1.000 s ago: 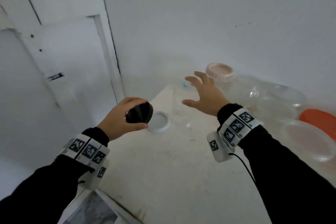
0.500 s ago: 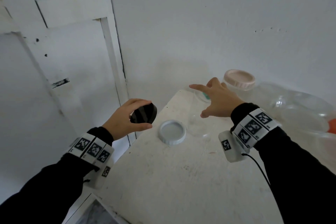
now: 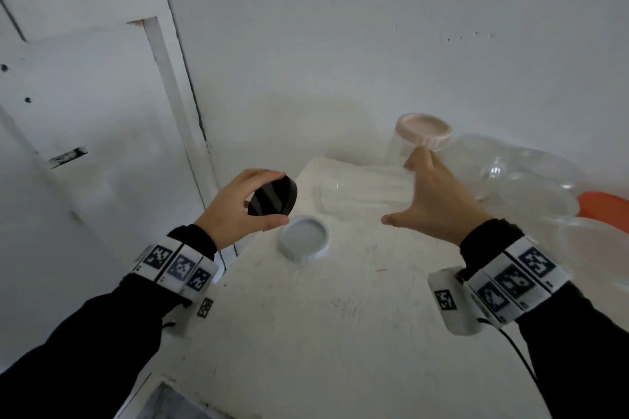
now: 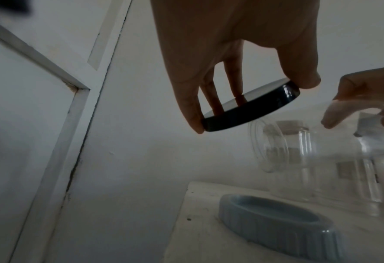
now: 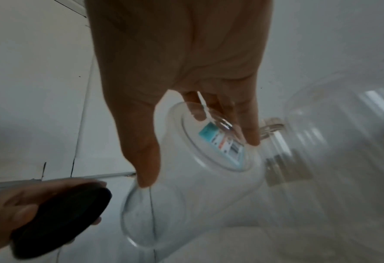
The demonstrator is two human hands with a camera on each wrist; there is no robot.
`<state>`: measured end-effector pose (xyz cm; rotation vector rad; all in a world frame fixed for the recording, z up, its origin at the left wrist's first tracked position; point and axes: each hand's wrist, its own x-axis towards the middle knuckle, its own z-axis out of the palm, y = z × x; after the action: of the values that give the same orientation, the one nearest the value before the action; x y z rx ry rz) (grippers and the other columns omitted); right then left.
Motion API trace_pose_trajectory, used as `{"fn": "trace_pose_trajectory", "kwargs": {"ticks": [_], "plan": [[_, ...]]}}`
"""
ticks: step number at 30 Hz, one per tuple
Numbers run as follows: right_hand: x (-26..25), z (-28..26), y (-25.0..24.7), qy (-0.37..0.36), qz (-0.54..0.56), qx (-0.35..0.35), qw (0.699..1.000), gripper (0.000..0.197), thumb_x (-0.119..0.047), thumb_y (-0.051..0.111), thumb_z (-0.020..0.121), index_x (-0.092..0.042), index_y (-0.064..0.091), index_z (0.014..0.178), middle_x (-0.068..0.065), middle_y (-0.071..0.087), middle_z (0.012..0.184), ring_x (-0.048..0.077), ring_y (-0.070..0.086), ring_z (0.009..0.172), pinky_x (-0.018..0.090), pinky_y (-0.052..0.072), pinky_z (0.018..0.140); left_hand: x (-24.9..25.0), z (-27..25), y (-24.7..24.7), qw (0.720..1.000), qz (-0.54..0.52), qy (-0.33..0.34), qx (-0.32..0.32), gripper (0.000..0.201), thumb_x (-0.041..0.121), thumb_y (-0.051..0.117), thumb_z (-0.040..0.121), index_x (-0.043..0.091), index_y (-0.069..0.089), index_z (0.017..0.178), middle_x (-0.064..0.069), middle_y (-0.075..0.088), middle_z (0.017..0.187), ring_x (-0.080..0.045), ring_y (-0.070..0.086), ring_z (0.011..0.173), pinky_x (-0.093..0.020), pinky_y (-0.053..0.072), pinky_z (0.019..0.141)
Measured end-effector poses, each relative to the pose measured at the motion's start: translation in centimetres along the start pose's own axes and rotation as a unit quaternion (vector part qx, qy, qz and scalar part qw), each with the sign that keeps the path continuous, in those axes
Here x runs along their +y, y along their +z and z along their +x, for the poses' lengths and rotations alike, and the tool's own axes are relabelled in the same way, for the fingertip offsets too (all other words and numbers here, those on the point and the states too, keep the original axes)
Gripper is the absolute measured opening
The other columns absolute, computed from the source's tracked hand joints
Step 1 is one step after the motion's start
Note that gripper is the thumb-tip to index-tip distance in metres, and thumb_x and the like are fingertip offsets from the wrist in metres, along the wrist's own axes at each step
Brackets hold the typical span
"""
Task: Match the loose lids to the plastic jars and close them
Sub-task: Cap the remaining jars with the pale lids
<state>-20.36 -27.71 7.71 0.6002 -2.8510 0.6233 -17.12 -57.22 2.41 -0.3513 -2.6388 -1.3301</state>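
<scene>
The black lid [image 3: 272,198] looks like smooth, glossy plastic. The jar [image 3: 360,194] is clear, shiny plastic, the grey lid [image 3: 303,238] is matt with a ribbed rim, and the table [image 3: 340,333] is scuffed, white-painted.

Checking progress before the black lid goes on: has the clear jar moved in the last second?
Yes. The clear jar now lies tipped in the right hand, lifted off the table beside the white lid.

One second ago the right hand [image 3: 430,201] hung spread and holding nothing above the far part of the table [image 3: 340,333], then half a second ago reached toward the clear jar [image 3: 360,194] standing upright there. Now its thumb and fingers [image 5: 252,131] grip that jar, which has been lifted and tipped on its side, mouth pointing left toward the black lid [image 3: 272,197]. The left hand [image 3: 235,211] has brought the lid slightly right, nearer the jar's mouth.
</scene>
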Motion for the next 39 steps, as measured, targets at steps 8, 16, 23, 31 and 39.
{"fn": "trace_pose_trajectory", "kwargs": {"ticks": [8,16,23,31,39], "plan": [[2.5,-3.1,1.5,0.097,0.036,-0.003,0.995,0.068,-0.032,0.086,0.057,-0.014,0.033,0.095,0.001,0.041,0.099,0.019,0.042,0.09,0.025,0.033,0.068,1.3,1.6,1.5,0.999,-0.004,0.037,-0.016,0.072,0.059,0.065,0.06,0.037,0.047,0.125,0.014,0.046,0.125,0.018,0.041,0.108,-0.007,0.037,0.079],[3.5,-4.2,2.7,0.142,0.054,-0.028,0.988,0.083,-0.036,0.08,0.062,-0.013,0.039,0.129,-0.003,0.029,0.113,0.023,0.045,0.111,0.032,0.043,0.089,1.9,2.5,2.0,0.998,-0.023,0.053,-0.013,0.071,0.06,0.064,0.058,0.038,0.047,0.124,0.021,0.045,0.123,0.015,0.043,0.109,-0.013,0.04,0.084],[3.8,-4.9,3.5,0.152,0.074,-0.008,0.986,0.081,-0.046,0.08,0.063,-0.013,0.045,0.128,-0.005,0.048,0.11,0.013,0.05,0.098,0.025,0.04,0.08,2.5,3.3,2.3,0.997,-0.027,0.072,-0.011,0.07,0.058,0.064,0.06,0.038,0.047,0.125,0.02,0.046,0.124,0.01,0.044,0.111,-0.016,0.042,0.085],[5.0,-6.3,4.3,0.195,0.176,-0.016,0.965,0.078,-0.039,0.082,0.061,-0.015,0.046,0.126,-0.003,0.052,0.117,0.014,0.056,0.098,0.025,0.047,0.081,3.2,4.1,3.3,0.994,-0.037,0.097,-0.031,0.072,0.058,0.063,0.062,0.034,0.047,0.128,0.018,0.046,0.127,0.013,0.042,0.112,-0.014,0.041,0.085],[5.9,-7.4,4.3,0.21,0.253,-0.048,0.943,0.087,-0.018,0.082,0.067,-0.015,0.024,0.132,0.003,0.046,0.122,0.02,0.051,0.112,0.034,0.046,0.093,4.7,5.0,5.0,0.991,-0.066,0.107,-0.047,0.078,0.059,0.065,0.06,0.028,0.046,0.128,0.015,0.046,0.134,-0.003,0.046,0.119,-0.019,0.043,0.091]]}}
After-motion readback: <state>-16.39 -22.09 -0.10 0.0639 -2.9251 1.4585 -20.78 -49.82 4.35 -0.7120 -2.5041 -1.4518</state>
